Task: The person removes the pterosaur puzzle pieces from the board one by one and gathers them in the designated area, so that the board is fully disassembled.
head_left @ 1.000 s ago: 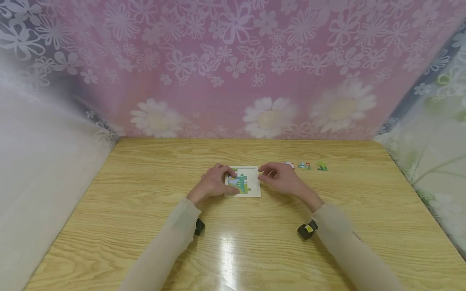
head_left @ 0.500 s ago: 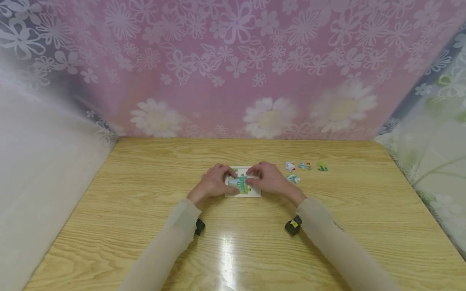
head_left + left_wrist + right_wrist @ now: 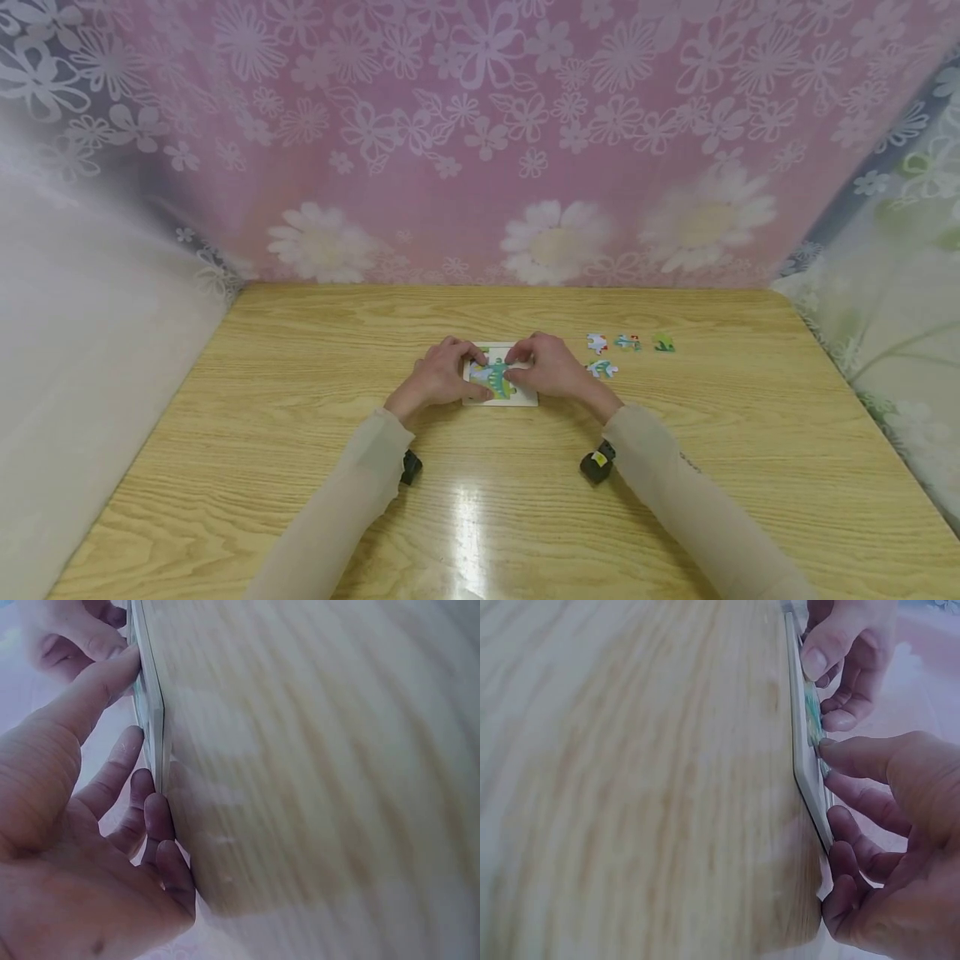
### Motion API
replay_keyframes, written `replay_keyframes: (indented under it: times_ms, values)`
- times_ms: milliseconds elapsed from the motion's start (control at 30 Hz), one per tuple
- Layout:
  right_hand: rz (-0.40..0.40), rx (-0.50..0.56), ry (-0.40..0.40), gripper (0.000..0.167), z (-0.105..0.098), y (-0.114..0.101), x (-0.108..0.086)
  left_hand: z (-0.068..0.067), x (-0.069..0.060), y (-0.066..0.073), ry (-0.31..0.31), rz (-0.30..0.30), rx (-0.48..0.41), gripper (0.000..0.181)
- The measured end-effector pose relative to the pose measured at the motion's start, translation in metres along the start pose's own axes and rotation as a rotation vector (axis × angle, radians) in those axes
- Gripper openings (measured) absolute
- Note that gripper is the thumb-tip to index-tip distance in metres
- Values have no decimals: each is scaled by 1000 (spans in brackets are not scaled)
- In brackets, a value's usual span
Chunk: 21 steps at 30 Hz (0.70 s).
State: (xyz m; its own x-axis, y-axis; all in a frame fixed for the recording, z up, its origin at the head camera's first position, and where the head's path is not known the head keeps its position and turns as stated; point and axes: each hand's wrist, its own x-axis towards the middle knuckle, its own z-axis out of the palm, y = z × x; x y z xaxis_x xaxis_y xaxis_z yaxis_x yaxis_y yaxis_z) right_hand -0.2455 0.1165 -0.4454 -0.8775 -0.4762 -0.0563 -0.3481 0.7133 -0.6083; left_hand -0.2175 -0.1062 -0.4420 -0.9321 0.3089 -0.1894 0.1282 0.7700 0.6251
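Observation:
A small white puzzle board (image 3: pixel 528 397) lies flat on the table, its left part filled with green and blue puzzle pieces (image 3: pixel 497 385). My left hand (image 3: pixel 435 377) grips the board's left side, thumb at the near part and fingers farther back; in the left wrist view the fingers lie along the board's edge (image 3: pixel 157 739). Over the middle of the board, my right hand (image 3: pixel 553 368) pinches a puzzle piece between thumb and forefinger. The fingers mostly hide that piece. In the right wrist view the thumb and forefinger tips touch down at the board (image 3: pixel 801 742).
Several loose puzzle pieces lie right of the board: a white and red one (image 3: pixel 597 342), a blue and red one (image 3: pixel 627 342), a green one (image 3: pixel 663 342) and a teal striped one (image 3: pixel 602 368). A floral curtain (image 3: pixel 480 167) hangs behind the wooden table (image 3: pixel 337 325).
My right hand has moved left from the board's right edge onto its middle, uncovering the loose pieces behind it. In the last half second it shifted only slightly. My left hand has stayed put.

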Motion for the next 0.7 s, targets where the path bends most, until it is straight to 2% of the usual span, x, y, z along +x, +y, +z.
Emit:
replay_keyframes:
  times_ms: [167, 600, 700]
  values:
    - [33, 34, -22, 21, 1, 2, 2, 0, 0, 1, 0, -5, -8, 39]
    - [82, -9, -28, 24, 5, -4, 6, 1, 2, 3, 11, -28, 19, 40]
    - [103, 9, -34, 24, 4, -5, 5, 0, 0, 4, 12, -28, 15, 40]
